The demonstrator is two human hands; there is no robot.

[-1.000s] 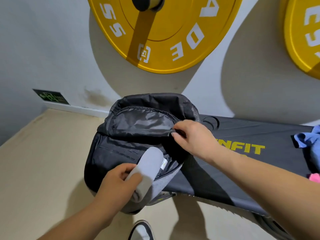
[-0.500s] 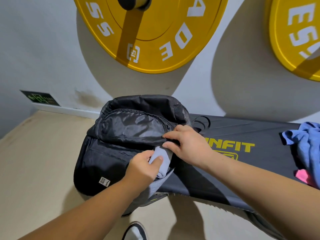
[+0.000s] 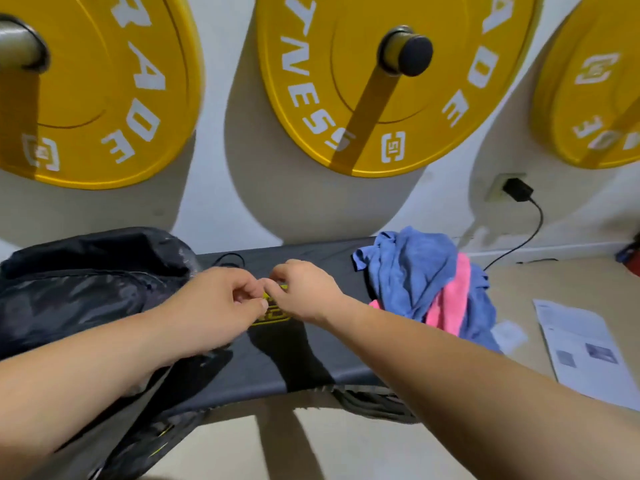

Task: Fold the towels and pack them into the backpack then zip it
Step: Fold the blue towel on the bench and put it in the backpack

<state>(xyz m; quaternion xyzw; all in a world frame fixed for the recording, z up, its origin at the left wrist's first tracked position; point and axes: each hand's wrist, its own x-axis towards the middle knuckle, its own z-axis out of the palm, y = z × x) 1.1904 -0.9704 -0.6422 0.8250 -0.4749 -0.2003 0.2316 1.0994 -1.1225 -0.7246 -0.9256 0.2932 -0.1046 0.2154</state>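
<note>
Left hand (image 3: pixel 214 306) and right hand (image 3: pixel 304 292) meet with curled fingers, grip unclear, between backpack (image 3: pixel 86 292) and crumpled towels (image 3: pixel 412 271) on the desk (image 3: pixel 249 372)

Pale wall (image 3: pixel 221 209) at the far side with big yellow weight plates hung on pegs: left plate (image 3: pixel 104 98), middle plate (image 3: pixel 346 98), right plate (image 3: pixel 588 98), all throwing soft shadows. A black padded bench (image 3: pixel 277 362) with yellow lettering runs across in front. Beige floor (image 3: pixel 346 445). Far right there's a wall socket (image 3: pixel 498 185) with a black charger (image 3: pixel 517 189) plugged in, cable (image 3: pixel 530 233) trailing down, and printed sheets (image 3: pixel 585 351) lying on the floor.
</note>
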